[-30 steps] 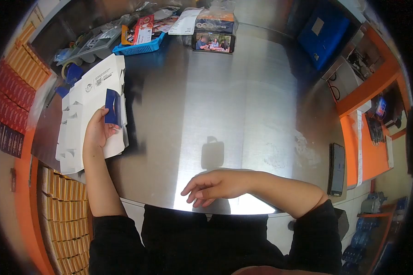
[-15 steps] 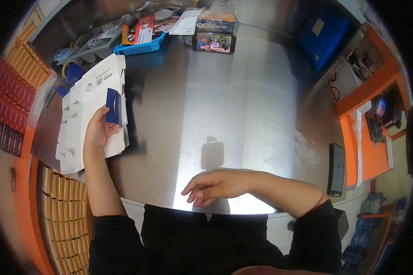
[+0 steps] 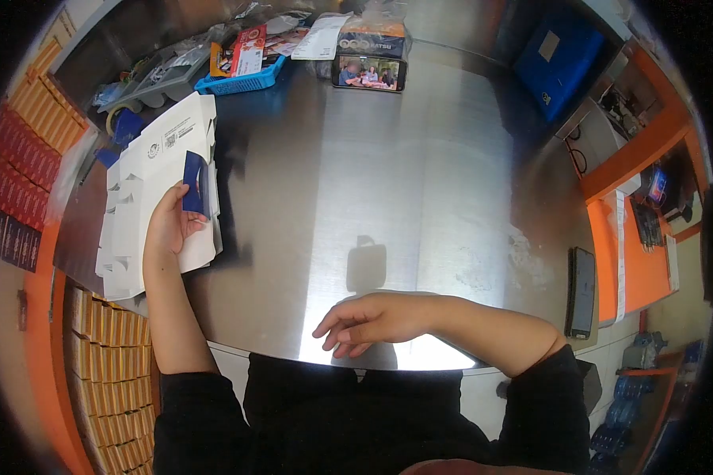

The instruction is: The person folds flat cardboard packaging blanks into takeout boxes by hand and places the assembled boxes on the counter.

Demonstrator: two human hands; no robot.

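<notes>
Head view shows both my hands over a shiny metal tabletop (image 3: pixel 420 198). My left hand (image 3: pixel 166 222) is pinched on a blue flap (image 3: pixel 196 180), with my thumb on top of its edge and some fingers tucked behind it where they are hard to see. The flap lies over a pile of flat white card (image 3: pixel 131 226) on the left side of the tabletop. Some black writing and a little square code are printed on the top part of the card. My right hand (image 3: pixel 368 323) hangs loose by the near edge, close to my tummy, with its fingers bent and a bit apart. I cannot tell if it touches the metal. Far back, a phone (image 3: pixel 370 74) stands on its long side with a picture lit up, just in front of a dark and orange box (image 3: pixel 376 39). Left of that box is a white paper (image 3: pixel 321 38), and then a bright blue basket (image 3: pixel 249 81) with papers in it. Another phone (image 3: pixel 581 293) lies near the right edge.
</notes>
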